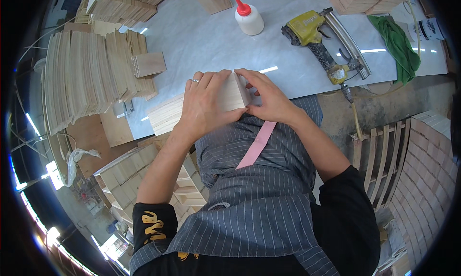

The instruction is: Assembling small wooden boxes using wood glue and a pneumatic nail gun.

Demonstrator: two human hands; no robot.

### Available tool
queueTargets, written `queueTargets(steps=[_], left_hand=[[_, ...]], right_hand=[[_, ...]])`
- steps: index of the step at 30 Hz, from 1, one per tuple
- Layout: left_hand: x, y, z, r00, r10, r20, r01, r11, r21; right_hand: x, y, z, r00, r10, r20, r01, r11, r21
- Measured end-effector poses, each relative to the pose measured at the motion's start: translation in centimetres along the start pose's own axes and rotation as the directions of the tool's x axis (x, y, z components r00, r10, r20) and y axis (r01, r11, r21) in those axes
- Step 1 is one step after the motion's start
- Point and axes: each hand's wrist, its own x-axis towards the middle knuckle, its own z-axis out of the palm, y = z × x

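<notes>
At the near edge of the table, a pale wooden piece with a squared end [232,96] sits between my two hands. My left hand [203,99] lies across it, fingers over the far edge and thumb along the near edge. Pressed around its right end is my right hand [272,99], with fingertips at the far corner and thumb at the near one. A pale layered wood piece [165,114] shows left of my left hand; whether it belongs to the same piece is hidden under that hand.
Tall stacks of thin boards [79,74] stand left, with a small board [149,65] beside them. Beyond my hands are a white glue bottle [249,20], a yellow nail gun [305,29] with a hose, and a green cloth [397,48]. Stacked wooden pieces [425,168] stand lower right.
</notes>
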Motion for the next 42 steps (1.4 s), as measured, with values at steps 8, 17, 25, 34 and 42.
queueTargets(steps=[8, 17, 25, 34, 42], left_hand=[[0.04, -0.38, 0.39, 0.998, 0.053, -0.04, -0.054, 0.998, -0.032], [0.0, -0.56, 0.38, 0.999, 0.037, -0.014, -0.038, 0.998, -0.048], [-0.06, -0.23, 0.32, 1.0, 0.0, 0.01, 0.0, 0.999, -0.044], [-0.13, -0.34, 0.28, 1.0, 0.0, 0.019, 0.001, 0.999, -0.054], [-0.15, -0.29, 0.35, 1.0, -0.007, 0.003, 0.007, 0.999, -0.048]], right_hand=[[-0.15, 0.56, 0.06, 1.0, -0.013, -0.016, 0.013, 1.0, 0.005], [-0.01, 0.4, -0.09, 1.0, 0.025, -0.002, -0.025, 0.999, 0.03], [0.05, 0.38, -0.21, 1.0, 0.027, -0.004, -0.027, 0.999, 0.026], [0.13, 0.35, -0.27, 0.999, 0.044, 0.006, -0.044, 0.998, 0.036], [0.29, 0.39, -0.28, 1.0, 0.022, 0.003, -0.022, 1.0, 0.012]])
